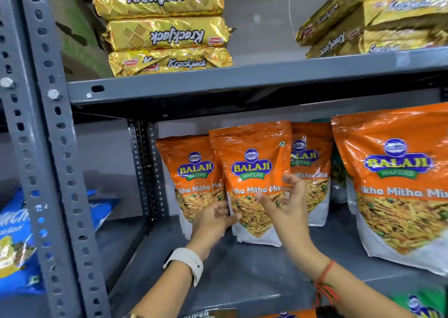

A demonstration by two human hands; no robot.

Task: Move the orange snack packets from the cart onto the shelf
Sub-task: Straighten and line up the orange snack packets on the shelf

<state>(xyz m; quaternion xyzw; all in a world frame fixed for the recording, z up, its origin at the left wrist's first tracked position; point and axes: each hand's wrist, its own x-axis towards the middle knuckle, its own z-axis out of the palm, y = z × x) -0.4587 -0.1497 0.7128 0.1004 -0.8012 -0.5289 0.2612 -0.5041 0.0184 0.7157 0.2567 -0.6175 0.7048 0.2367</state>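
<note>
Several orange Balaji snack packets stand upright on the grey lower shelf (242, 269). The middle packet (252, 172) stands in front of the left packet (194, 170) and another behind it (312, 153). A larger-looking packet (397, 179) stands at the right, nearer the camera. My left hand (213, 220) touches the middle packet's lower left edge, fingers curled against it. My right hand (288, 204) hovers just in front of its right side, fingers spread, holding nothing. The cart is out of view, apart from packet tops at the bottom edge.
Gold Krackjack biscuit packs (162, 29) are stacked on the upper shelf (242, 80), more at the right (373, 19). A perforated grey upright (48, 148) stands at the left. Blue snack bags (19, 233) lie in the neighbouring bay. A cardboard box (80, 39) sits behind the upright.
</note>
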